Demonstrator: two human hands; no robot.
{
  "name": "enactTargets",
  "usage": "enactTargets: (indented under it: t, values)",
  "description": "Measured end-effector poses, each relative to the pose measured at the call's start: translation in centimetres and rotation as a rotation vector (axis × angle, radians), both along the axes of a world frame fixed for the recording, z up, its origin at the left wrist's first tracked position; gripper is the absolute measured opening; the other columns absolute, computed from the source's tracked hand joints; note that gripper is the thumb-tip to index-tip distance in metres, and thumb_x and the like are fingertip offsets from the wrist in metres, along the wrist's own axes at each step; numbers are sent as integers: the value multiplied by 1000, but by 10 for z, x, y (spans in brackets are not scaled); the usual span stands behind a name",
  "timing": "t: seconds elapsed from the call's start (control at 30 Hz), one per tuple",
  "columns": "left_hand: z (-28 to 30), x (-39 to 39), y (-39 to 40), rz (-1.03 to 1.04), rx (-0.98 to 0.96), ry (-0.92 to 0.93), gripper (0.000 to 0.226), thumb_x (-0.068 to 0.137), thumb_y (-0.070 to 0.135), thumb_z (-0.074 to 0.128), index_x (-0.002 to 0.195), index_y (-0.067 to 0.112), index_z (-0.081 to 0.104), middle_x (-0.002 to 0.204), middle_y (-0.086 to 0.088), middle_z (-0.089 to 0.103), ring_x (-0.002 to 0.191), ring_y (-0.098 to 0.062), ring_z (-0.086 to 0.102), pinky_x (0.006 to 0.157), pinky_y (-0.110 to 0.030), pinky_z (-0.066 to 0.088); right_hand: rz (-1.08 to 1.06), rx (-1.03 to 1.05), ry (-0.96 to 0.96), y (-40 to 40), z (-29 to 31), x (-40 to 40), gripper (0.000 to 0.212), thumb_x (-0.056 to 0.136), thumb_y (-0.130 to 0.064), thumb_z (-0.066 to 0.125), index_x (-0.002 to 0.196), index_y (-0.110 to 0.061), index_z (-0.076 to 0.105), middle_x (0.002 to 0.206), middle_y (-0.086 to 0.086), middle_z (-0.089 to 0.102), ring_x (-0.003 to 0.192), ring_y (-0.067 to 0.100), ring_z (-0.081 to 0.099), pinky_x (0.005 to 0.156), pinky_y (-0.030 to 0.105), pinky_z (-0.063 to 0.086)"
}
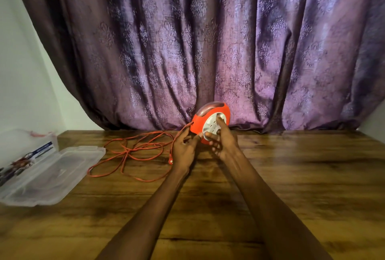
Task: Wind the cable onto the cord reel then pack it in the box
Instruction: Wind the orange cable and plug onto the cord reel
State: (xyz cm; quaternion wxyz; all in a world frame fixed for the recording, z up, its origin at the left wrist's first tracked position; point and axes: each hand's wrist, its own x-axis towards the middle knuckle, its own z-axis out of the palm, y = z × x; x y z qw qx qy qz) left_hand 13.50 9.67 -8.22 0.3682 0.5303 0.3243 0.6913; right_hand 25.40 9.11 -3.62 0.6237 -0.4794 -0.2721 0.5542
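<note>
Both hands hold the reel [210,123] upright, the left hand [184,147] gripping its edge, the right hand [224,142] with fingers on its white face, loose cable [133,151] lying leftward.

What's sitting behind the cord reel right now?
Directly behind the cord reel hangs the purple patterned curtain, reaching the back edge of the wooden table. The reel and both hands cover the strip of tabletop and curtain hem behind them, so anything there cannot be seen.

Both arms outstretched, left hand [184,145] and right hand [224,138] curled
</note>
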Motion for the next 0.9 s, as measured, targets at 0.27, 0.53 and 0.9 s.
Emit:
enactTargets:
  t: [0.27,0.53,0.9]
  values:
    - [6,-23,8,-48,-162,-202,12,90,12,69,102,12,72,69,9,66,58,-5,56,51,-19,49,-327,610,-1348,1,-10,22,21,88,-25,64,109,-28,68,109,2,66,101,26,60,82,39,48]
    - [8,-31,10,-115,-217,-141,20,93,12,65,75,21,66,84,-14,66,81,-29,58,81,-52,49,-295,883,-1992,10,-20,20,52,81,-27,59,126,-52,53,134,0,54,121,27,46,89,41,36]
    - [-3,3,-3,-143,-68,-46,39,87,17,71,125,17,66,118,-10,72,107,-32,67,95,-46,53,-81,37,-227,1,0,3,53,81,-54,72,97,-4,68,64,10,74,37,15,56,39,19,41]
